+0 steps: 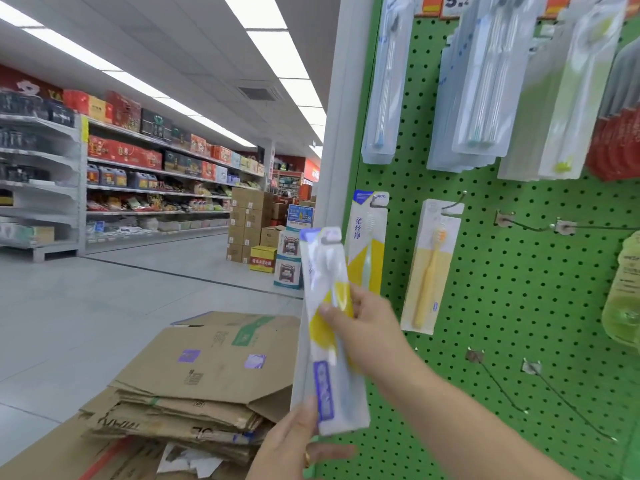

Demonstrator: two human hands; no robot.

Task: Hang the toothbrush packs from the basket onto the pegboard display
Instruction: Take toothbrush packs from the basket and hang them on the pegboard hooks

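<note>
Two hands hold one toothbrush pack [329, 327] in front of the left edge of the green pegboard [502, 306]. We see the right hand [367, 323] gripping the pack at mid-length, thumb across its face and the other fingers behind it, out of sight. The left hand [294, 441] pinches the bottom edge, thumb on the front; a ring shows on one finger. The pack stands nearly upright, its long axis leaning slightly left at the top, with the hang slot uppermost and the brush head just below it. Its printed face turns toward the camera and somewhat left, away from the board.

We judge the step in hand to be carrying the pack to a hook. A matching hung pack [369, 244] sits just right of the held one on its hook; a yellow brush pack [431, 265] hangs beside that, and empty hooks [519, 225] lie further right. To do this well, we would turn the face outward, parallel to the board, keep the long axis vertical, line the slot up with the hook tip, then slide the pack straight back. The lower hand should only steady the bottom edge. Motion blur hides the slot's exact outline. No basket is visible; flattened cardboard boxes [207, 375] lie below.
</note>
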